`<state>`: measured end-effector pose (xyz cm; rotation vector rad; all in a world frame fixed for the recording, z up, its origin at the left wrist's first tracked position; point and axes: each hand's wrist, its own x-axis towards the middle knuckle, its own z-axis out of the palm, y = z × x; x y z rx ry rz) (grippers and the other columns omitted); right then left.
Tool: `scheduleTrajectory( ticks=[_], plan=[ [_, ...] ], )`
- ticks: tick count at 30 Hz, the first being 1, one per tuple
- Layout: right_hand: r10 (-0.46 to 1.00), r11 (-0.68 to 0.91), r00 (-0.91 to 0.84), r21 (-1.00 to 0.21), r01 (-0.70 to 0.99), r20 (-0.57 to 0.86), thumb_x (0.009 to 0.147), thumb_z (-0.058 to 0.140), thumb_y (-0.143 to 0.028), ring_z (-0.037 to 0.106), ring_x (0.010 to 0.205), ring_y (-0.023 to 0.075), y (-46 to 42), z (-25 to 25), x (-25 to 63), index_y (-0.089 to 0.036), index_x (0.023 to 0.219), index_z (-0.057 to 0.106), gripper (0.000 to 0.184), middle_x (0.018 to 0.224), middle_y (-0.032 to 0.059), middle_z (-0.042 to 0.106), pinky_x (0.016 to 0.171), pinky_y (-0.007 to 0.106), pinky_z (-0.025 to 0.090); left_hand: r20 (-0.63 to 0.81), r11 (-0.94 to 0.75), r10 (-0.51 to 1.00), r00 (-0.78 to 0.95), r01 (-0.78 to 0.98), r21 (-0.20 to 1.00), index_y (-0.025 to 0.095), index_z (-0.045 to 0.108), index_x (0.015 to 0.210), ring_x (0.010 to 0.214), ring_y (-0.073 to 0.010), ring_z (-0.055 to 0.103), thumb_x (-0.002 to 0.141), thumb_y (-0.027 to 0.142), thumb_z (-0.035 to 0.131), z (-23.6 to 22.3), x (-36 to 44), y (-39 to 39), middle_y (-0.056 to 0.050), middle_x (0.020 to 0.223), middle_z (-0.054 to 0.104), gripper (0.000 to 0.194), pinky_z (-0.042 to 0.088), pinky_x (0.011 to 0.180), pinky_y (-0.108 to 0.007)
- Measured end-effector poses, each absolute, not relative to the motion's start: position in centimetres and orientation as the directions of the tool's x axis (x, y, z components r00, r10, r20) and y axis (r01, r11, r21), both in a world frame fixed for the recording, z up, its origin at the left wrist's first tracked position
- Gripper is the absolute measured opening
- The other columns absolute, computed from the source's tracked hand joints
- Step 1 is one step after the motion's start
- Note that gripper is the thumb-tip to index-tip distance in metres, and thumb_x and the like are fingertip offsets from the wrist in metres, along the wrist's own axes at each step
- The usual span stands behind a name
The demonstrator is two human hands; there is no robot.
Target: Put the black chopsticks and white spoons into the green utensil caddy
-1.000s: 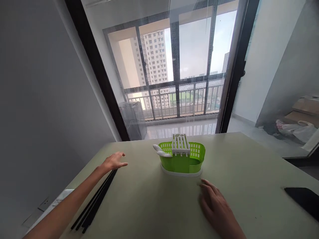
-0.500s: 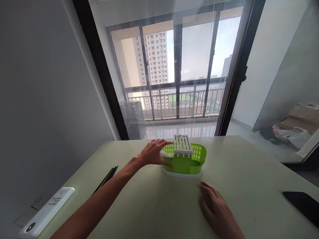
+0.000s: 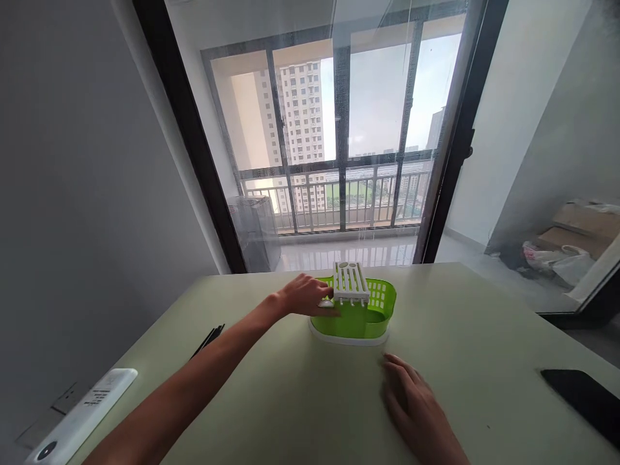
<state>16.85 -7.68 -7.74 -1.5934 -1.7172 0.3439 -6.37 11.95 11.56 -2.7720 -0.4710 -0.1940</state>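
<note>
A green basket with a white base and a white slotted rack across its top stands on the table. My left hand is at its left end, fingers closed around white spoons. Most of the spoons are hidden by the hand; one white piece shows between thumb and fingers. In front of the basket's right side, my right hand rests on the table, fingers loosely bent and holding nothing. Black chopsticks lie left of my left forearm, which covers most of their length.
On the pale table, a white oblong device lies along the left edge. A flat black object is at the right. Beyond the table are a glass door and a balcony railing. Cardboard boxes and bags sit on the floor at right.
My left hand has moved right from above the chopsticks to the basket and closed on the white spoons. The right hand stays on the table.
</note>
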Motion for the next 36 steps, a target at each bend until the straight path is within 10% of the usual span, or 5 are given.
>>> scheduleTrajectory(
  ticks=[22,27,31,36],
  plan=[
    [0.933,0.207,0.059,-0.665,0.718,0.354,0.096,0.044,-0.034,0.062,0.125,0.0266,-7.7,-7.5,16.7,-0.023,0.118,0.067,0.033,0.141,0.0112,0.061,0.102,0.044,0.054,0.327,-0.859,0.177,0.928,0.308,-0.409,0.017,0.065,0.082,0.052,-0.0112,0.062,0.103,0.058,0.042,14.1,-8.4,12.6,-0.002,0.069,0.072,0.052,0.031,0.049,-0.024],
    [0.939,0.205,0.047,-0.664,0.719,0.341,0.097,0.043,-0.032,0.061,0.127,0.0263,-7.8,-7.3,16.8,-0.022,0.120,0.066,0.034,0.142,0.0119,0.060,0.103,0.044,0.053,0.641,-0.705,0.560,0.525,0.709,0.035,0.018,0.066,0.079,0.052,-0.0134,0.062,0.096,0.067,0.049,17.2,-11.4,13.1,-0.001,0.059,0.067,0.055,0.037,0.053,-0.023],
    [0.932,0.208,0.058,-0.657,0.724,0.359,0.093,0.045,-0.029,0.062,0.125,0.0263,-7.9,-7.1,16.8,-0.023,0.119,0.068,0.034,0.141,0.0102,0.061,0.103,0.044,0.054,0.476,-0.366,0.879,0.013,0.658,0.658,0.018,0.062,0.073,0.050,-0.0145,0.061,0.091,0.075,0.045,19.3,-15.5,13.9,-0.002,0.058,0.066,0.063,0.044,0.053,-0.024],
    [0.938,0.210,0.041,-0.657,0.724,0.345,0.095,0.044,-0.031,0.060,0.127,0.0260,-7.9,-7.0,16.7,-0.024,0.120,0.067,0.035,0.141,0.0094,0.061,0.105,0.045,0.052,0.237,-0.182,0.971,0.000,0.644,0.743,0.018,0.060,0.064,0.045,-0.0129,0.055,0.082,0.079,0.053,18.9,-21.4,13.3,-0.003,0.056,0.067,0.065,0.043,0.049,-0.024]
  ],
)
